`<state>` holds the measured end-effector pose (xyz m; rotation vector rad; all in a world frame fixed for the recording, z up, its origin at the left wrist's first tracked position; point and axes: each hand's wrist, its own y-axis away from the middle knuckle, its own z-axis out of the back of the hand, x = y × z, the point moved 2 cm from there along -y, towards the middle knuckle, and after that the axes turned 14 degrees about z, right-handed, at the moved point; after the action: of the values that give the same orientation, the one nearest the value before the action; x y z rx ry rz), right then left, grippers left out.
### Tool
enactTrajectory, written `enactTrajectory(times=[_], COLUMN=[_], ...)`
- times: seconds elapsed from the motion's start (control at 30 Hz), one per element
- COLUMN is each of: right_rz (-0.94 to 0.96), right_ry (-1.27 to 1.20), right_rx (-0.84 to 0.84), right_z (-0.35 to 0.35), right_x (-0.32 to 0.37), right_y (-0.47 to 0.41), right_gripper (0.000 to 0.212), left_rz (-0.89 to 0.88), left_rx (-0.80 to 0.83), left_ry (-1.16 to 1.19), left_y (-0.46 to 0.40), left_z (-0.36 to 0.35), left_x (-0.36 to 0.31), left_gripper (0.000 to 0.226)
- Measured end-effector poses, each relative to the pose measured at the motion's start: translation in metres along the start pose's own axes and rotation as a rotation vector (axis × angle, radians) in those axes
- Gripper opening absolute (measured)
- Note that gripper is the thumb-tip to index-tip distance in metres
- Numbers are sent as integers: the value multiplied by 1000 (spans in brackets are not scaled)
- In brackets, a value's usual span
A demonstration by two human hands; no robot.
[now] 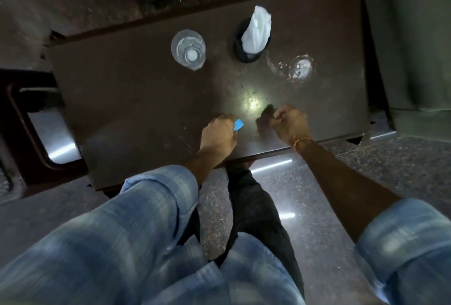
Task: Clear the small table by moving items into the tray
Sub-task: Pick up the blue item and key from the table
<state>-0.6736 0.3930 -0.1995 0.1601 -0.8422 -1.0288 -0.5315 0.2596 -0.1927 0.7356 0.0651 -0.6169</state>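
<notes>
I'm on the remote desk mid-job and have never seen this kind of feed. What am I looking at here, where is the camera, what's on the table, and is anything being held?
There is no machine: a person works with bare hands. The single picture comes from a wide-angle camera on their head, looking down, so the blue sleeves and arms enter from the bottom and straight lines bend.

The dark brown table carries three things at its far side: a clear glass on the left, a dark holder with white napkins in the middle, and a second clear glass to the right, faint and blurred.

The left hand pinches a small blue item; what it is cannot be told. The right hand has curled fingers at the tabletop; whether it grips anything is hidden. To the left of the table lies a shiny surface in a dark rounded frame, possibly the tray.
</notes>
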Motion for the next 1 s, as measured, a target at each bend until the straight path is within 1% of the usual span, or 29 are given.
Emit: enactTrajectory(times=[0.07, 0.17, 0.23, 0.3, 0.4, 0.5, 0.6, 0.73, 0.83, 0.9, 1.0], right_rz=[-30, -23, -34, -45, 25, 127, 230, 324, 378, 407, 425], right_ry=[4, -115, -162, -265, -355, -331, -294, -222, -209, -192, -243], right_rx=[-61, -190, -235, -296, -348, -301, -240, -160, -52, -21, 49], right_z=[16, 29, 34, 39, 41, 39, 32, 13, -14, -38, -83], right_x=[14, 51, 85, 120, 173, 219, 253, 286, 306, 319, 338], right_y=[17, 46, 64, 79, 94, 107, 123, 137, 143, 151, 173], right_gripper=[11, 12, 14, 12, 10, 11, 6, 7, 7, 7, 7], left_rz=[-35, -51, -71, -110, -155, -168, -167, -108, -19, 31, 75], left_rx=[-24, -67, -102, -151, -202, -256, -300, -355, -380, -358, -325], left_ry=[-10, -23, -16, -3, 32, 58, 84, 158, 202, 193, 157], left_y=[13, 34, 49, 66, 89, 103, 116, 139, 163, 177, 194], left_z=[24, 64, 89, 116, 151, 178, 196, 209, 205, 198, 191], left_x=[10, 32, 47, 59, 80, 104, 133, 177, 216, 246, 292], left_gripper=[25, 27, 27, 23, 19, 18, 18, 19, 18, 19, 23])
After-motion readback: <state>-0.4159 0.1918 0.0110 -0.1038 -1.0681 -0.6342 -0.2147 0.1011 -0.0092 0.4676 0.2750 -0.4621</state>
